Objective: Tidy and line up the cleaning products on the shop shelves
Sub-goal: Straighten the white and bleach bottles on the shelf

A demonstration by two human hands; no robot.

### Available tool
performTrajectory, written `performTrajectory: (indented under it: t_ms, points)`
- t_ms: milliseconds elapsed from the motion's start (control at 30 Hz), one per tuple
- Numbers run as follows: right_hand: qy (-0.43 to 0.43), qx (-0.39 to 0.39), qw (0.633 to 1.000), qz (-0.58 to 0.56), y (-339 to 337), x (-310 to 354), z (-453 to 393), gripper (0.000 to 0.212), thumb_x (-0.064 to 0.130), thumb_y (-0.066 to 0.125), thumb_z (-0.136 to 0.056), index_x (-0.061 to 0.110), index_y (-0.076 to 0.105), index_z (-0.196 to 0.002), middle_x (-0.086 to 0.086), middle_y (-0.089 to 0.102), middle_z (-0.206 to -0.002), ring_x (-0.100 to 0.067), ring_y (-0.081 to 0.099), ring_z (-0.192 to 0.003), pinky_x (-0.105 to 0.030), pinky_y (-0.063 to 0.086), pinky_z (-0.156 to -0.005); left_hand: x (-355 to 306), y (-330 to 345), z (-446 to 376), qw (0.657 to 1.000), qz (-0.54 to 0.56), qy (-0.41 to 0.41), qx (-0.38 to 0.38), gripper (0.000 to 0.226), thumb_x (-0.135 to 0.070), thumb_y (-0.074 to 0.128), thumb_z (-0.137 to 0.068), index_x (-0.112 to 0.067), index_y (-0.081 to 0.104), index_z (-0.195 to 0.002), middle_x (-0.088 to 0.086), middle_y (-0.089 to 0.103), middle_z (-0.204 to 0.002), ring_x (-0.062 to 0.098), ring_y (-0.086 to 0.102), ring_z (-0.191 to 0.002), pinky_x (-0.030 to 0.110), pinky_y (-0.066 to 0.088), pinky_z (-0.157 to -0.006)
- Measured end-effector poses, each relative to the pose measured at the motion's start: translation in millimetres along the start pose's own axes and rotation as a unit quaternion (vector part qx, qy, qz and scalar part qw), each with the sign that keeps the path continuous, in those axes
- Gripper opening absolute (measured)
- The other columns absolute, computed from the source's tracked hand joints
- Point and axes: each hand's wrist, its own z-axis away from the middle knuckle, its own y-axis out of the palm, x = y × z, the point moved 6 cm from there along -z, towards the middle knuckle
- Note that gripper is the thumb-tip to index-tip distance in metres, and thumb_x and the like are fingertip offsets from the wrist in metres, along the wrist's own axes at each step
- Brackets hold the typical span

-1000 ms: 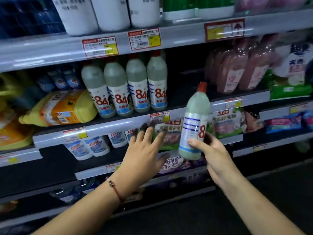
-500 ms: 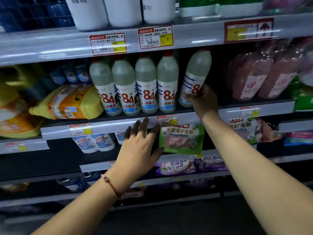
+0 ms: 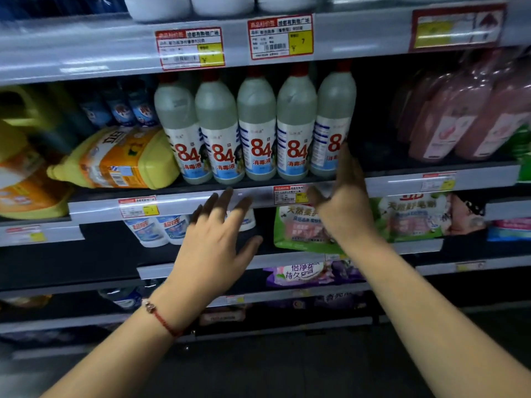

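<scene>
Your right hand (image 3: 344, 202), fingers straight, steadied the fifth bottle (image 3: 333, 124); left (image 3: 214, 242) hovered spread, holding nothing; next, square its label

Grey metal shelves (image 3: 402, 179) run across the view in tiers, one above another, each with a pale front rail. Price tags (image 3: 280, 37) with red borders and yellow corners are clipped along the rails. The back panels between the tiers are dark, almost black. The light is dim, with soft streaks of glare along the top rail. Below the lowest tier lies a dark floor (image 3: 287, 369).
</scene>
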Motion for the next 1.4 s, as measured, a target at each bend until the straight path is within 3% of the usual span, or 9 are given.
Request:
performTrajectory:
  t_ms: [100, 300, 500, 633, 767, 1033, 1167, 1267, 1400]
  points:
    - [-0.078, 0.126, 0.975, 0.165, 19, 33, 46, 0.082, 0.042, 0.056, -0.097, 0.027, 0.005, -0.160, 0.003, -0.002, -0.169, -0.019, -0.007, -0.155, -0.038, 0.004, -0.126, 21, -3, 14, 1.000, 0.020, -0.023, -0.009, 0.070, -0.059, 0.050, -0.093, -0.027, 0.035, -0.154, 0.010, 0.034, -0.160, 0.036, 0.037, -0.142, 0.052, 0.040, -0.111]
    - [-0.225, 0.252, 0.910, 0.240, 67, 90, 96, 0.075, 0.040, 0.056, -0.097, 0.019, 0.019, -0.159, -0.005, 0.018, -0.166, -0.029, 0.007, -0.154, -0.044, 0.007, -0.124, 69, -1, 49, 1.000, -0.020, -0.015, -0.015, 0.067, -0.062, 0.040, -0.093, -0.018, 0.046, -0.143, 0.013, 0.046, -0.149, 0.035, 0.049, -0.131, 0.049, 0.047, -0.100]
    - [-0.269, 0.309, 0.870, 0.276, 125, 154, 121, 0.079, 0.047, 0.049, -0.099, 0.023, 0.005, -0.159, -0.003, 0.020, -0.161, -0.028, 0.018, -0.148, -0.042, 0.009, -0.123, 142, -16, 83, 0.998, -0.011, -0.045, -0.041, 0.060, -0.058, 0.043, -0.095, -0.020, 0.048, -0.142, 0.008, 0.051, -0.142, 0.029, 0.052, -0.123, 0.044, 0.047, -0.098]
    - [-0.288, 0.324, 0.861, 0.268, 177, 209, 134, 0.080, 0.049, 0.049, -0.099, 0.025, 0.003, -0.159, -0.001, 0.019, -0.161, -0.026, 0.019, -0.148, -0.039, 0.012, -0.122, 209, -34, 104, 0.996, -0.022, -0.052, -0.076, 0.056, -0.053, 0.045, -0.095, -0.017, 0.051, -0.137, 0.006, 0.055, -0.127, 0.029, 0.055, -0.109, 0.042, 0.048, -0.092]
    - [-0.276, 0.349, 0.863, 0.240, 239, 268, 146, 0.082, 0.053, 0.047, -0.099, 0.030, -0.004, -0.159, 0.004, 0.018, -0.162, -0.021, 0.021, -0.147, -0.034, 0.018, -0.119, 289, -56, 132, 0.989, -0.034, -0.096, -0.110, 0.059, -0.054, 0.045, -0.094, -0.016, 0.055, -0.138, 0.012, 0.056, -0.136, 0.034, 0.051, -0.122, 0.046, 0.047, -0.102]
    - [-0.274, 0.359, 0.870, 0.200, 357, 386, 164, 0.078, 0.050, 0.052, -0.097, 0.030, 0.009, -0.159, 0.006, 0.021, -0.162, -0.019, 0.024, -0.148, -0.032, 0.023, -0.119, 441, -97, 146, 0.981, -0.033, -0.142, -0.130, 0.062, -0.051, 0.051, -0.092, -0.016, 0.051, -0.143, 0.012, 0.052, -0.144, 0.032, 0.055, -0.125, 0.045, 0.050, -0.096]
    - [-0.206, 0.367, 0.885, 0.201, 390, 410, 157, 0.064, 0.048, 0.057, -0.095, 0.027, 0.031, -0.151, -0.002, 0.034, -0.157, -0.026, 0.039, -0.140, -0.037, 0.040, -0.108, 499, -97, 113, 0.968, 0.102, -0.194, -0.123, 0.067, -0.047, 0.060, -0.090, -0.022, 0.043, -0.150, 0.009, 0.045, -0.152, 0.031, 0.049, -0.133, 0.044, 0.047, -0.104]
    - [-0.173, 0.352, 0.894, 0.215, 402, 416, 145, 0.050, 0.048, 0.059, -0.094, 0.022, 0.047, -0.134, -0.005, 0.056, -0.129, -0.028, 0.054, -0.124, -0.039, 0.050, -0.096, 531, -92, 78, 0.945, 0.211, -0.187, -0.165, 0.066, -0.053, 0.057, -0.088, -0.018, 0.049, -0.144, 0.009, 0.057, -0.137, 0.029, 0.057, -0.121, 0.043, 0.051, -0.094]
    - [-0.191, 0.322, 0.903, 0.212, 411, 417, 127, 0.082, 0.049, 0.060, -0.092, 0.034, 0.014, -0.158, 0.006, 0.012, -0.167, -0.021, 0.017, -0.152, -0.037, 0.029, -0.120, 551, -83, 42, 0.905, 0.344, -0.183, -0.170, 0.065, -0.049, 0.068, -0.084, -0.029, 0.046, -0.141, -0.004, 0.065, -0.129, 0.016, 0.063, -0.116, 0.043, 0.054, -0.095]
